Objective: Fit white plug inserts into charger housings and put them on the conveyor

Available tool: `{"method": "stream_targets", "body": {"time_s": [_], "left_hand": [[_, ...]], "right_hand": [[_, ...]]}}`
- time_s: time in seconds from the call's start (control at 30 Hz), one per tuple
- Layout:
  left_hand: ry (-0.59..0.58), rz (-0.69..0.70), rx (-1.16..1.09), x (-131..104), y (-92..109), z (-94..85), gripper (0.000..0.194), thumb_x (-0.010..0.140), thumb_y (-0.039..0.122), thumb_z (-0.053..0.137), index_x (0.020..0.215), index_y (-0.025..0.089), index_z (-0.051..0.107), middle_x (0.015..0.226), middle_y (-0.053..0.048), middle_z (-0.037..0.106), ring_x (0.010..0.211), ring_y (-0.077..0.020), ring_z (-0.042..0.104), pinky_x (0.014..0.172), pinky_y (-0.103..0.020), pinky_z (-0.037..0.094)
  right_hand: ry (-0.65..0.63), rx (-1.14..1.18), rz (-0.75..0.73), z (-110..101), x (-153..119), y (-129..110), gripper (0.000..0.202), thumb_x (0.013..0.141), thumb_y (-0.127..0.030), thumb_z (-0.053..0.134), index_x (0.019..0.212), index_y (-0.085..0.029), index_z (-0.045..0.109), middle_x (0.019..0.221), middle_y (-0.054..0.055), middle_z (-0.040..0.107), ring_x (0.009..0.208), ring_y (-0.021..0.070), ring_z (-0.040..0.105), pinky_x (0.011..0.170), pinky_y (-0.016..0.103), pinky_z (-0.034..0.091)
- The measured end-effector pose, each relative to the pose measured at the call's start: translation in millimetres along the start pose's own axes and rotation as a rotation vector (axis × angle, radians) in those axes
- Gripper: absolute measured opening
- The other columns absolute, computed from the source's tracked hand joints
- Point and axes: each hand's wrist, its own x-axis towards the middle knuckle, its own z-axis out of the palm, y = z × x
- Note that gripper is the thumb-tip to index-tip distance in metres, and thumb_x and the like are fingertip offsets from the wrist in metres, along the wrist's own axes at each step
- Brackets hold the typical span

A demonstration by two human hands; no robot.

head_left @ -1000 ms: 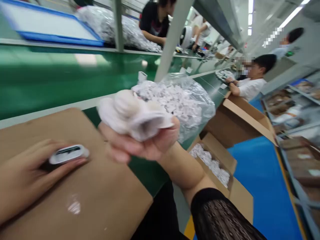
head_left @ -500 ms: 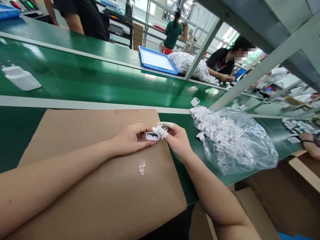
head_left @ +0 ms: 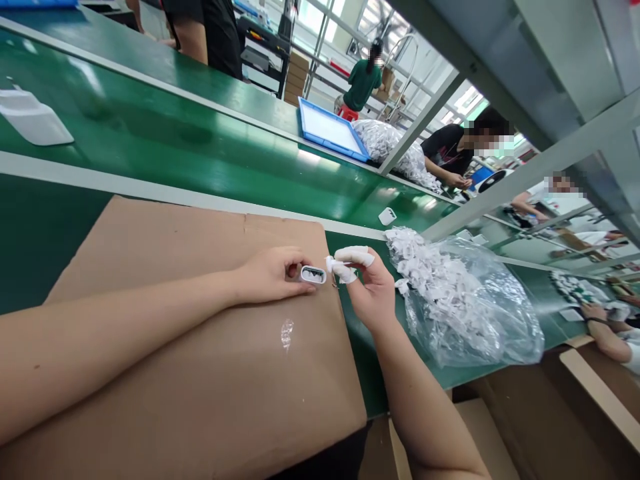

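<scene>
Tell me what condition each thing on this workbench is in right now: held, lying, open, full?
Left hand: closed on the small white shell.
Small white shell: held over the cardboard sheet, open end facing the camera.
Right hand: raised, fingertips capped in white, beside the shell.
Plastic bag: lying open, full of white parts.
Cardboard sheet: flat on the green bench.

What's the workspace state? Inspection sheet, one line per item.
Surface: cardboard sheet on the green bench; a shiny smear on the cardboard.
Job's things: small white shell, open end facing the camera.
Clutter: clear bag of white parts right of the cardboard; white piece and one small part on the belt.
Grips: left hand holds the shell; right hand, white cots on its fingertips, pinched beside it.
Cables: nothing seen.
Surroundings: blue tray, other people at work.
</scene>
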Motion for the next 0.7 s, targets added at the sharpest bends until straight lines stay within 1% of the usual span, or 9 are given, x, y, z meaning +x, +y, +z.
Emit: {"method": "stream_targets", "body": {"time_s": [0.07,0.13,0.23,0.3,0.33,0.43,0.5,0.63,0.7], "left_hand": [[-0.005,-0.001,0.007,-0.3,-0.9,0.1,0.039,0.078,0.051,0.075,0.102,0.021,0.071,0.078,0.0,0.059,0.071,-0.0164,0.052,0.063,-0.029,0.04],[-0.007,-0.003,0.015,-0.6,-1.3,0.1,0.039,0.077,0.051,0.075,0.102,0.02,0.071,0.078,0.0,0.059,0.071,-0.0163,0.052,0.063,-0.029,0.04],[-0.006,-0.004,0.013,-0.7,0.0,-0.3,0.038,0.078,0.05,0.074,0.102,0.021,0.071,0.079,0.0,0.06,0.071,-0.0164,0.053,0.062,-0.029,0.041],[-0.005,0.004,0.01,-0.5,1.8,-0.6,0.037,0.077,0.049,0.075,0.101,0.021,0.071,0.079,-0.001,0.061,0.071,-0.0167,0.053,0.062,-0.029,0.041],[-0.004,0.007,0.005,-0.4,2.6,-0.7,0.036,0.076,0.048,0.075,0.1,0.021,0.071,0.079,-0.001,0.061,0.071,-0.0167,0.053,0.062,-0.029,0.041],[0.001,0.008,-0.035,-0.4,3.6,-0.3,0.034,0.075,0.045,0.076,0.098,0.021,0.071,0.079,-0.001,0.062,0.07,-0.0164,0.053,0.063,-0.029,0.042],[0.006,0.018,-0.069,-0.6,2.8,0.4,0.031,0.077,0.044,0.074,0.096,0.02,0.071,0.078,-0.001,0.063,0.07,-0.0162,0.054,0.062,-0.029,0.042],[0.008,0.037,-0.1,-0.7,0.8,1.7,0.027,0.078,0.044,0.074,0.089,0.019,0.069,0.077,-0.001,0.061,0.07,-0.0156,0.054,0.061,-0.027,0.042],[-0.003,0.043,-0.115,-0.7,0.9,1.7,0.027,0.08,0.045,0.073,0.088,0.02,0.068,0.076,0.0,0.06,0.069,-0.015,0.054,0.061,-0.027,0.041]], "right_hand": [[0.01,-0.097,-0.027,-4.8,-1.1,-2.5,0.011,0.092,-0.025,0.067,0.102,-0.026,0.071,0.099,0.004,0.068,0.087,0.0166,0.064,0.075,0.033,0.055],[-0.012,-0.066,-0.003,-6.1,-1.7,-4.8,0.012,0.094,-0.025,0.065,0.104,-0.026,0.071,0.103,0.005,0.068,0.09,0.017,0.066,0.073,0.032,0.056],[-0.064,0.029,0.011,-3.0,-1.3,-7.0,0.008,0.091,-0.023,0.067,0.098,-0.024,0.07,0.108,0.007,0.067,0.101,0.0198,0.068,0.08,0.034,0.058],[-0.08,-0.022,-0.017,-0.5,-1.2,-7.7,0.005,0.09,-0.022,0.068,0.094,-0.024,0.07,0.105,0.007,0.068,0.101,0.0206,0.068,0.083,0.036,0.058],[-0.073,-0.058,-0.028,0.5,-1.5,-7.7,0.008,0.09,-0.021,0.067,0.097,-0.024,0.07,0.107,0.008,0.068,0.098,0.0201,0.068,0.083,0.036,0.057],[-0.033,-0.134,-0.025,2.1,-3.7,-6.9,0.031,0.089,-0.021,0.067,0.12,-0.026,0.064,0.121,0.01,0.066,0.091,0.0182,0.068,0.082,0.037,0.058],[-0.046,-0.177,-0.034,3.5,-5.0,-5.6,0.038,0.087,-0.021,0.069,0.124,-0.026,0.062,0.116,0.009,0.069,0.088,0.0181,0.068,0.081,0.036,0.057],[-0.176,-0.269,-0.092,8.5,-3.8,-1.9,0.028,0.087,-0.018,0.065,0.114,-0.025,0.069,0.098,0.005,0.073,0.091,0.0201,0.068,0.082,0.035,0.055],[-0.199,-0.295,-0.122,11.2,-2.4,-0.1,0.026,0.088,-0.015,0.06,0.111,-0.024,0.071,0.094,0.005,0.073,0.089,0.0198,0.067,0.079,0.033,0.054]]}}
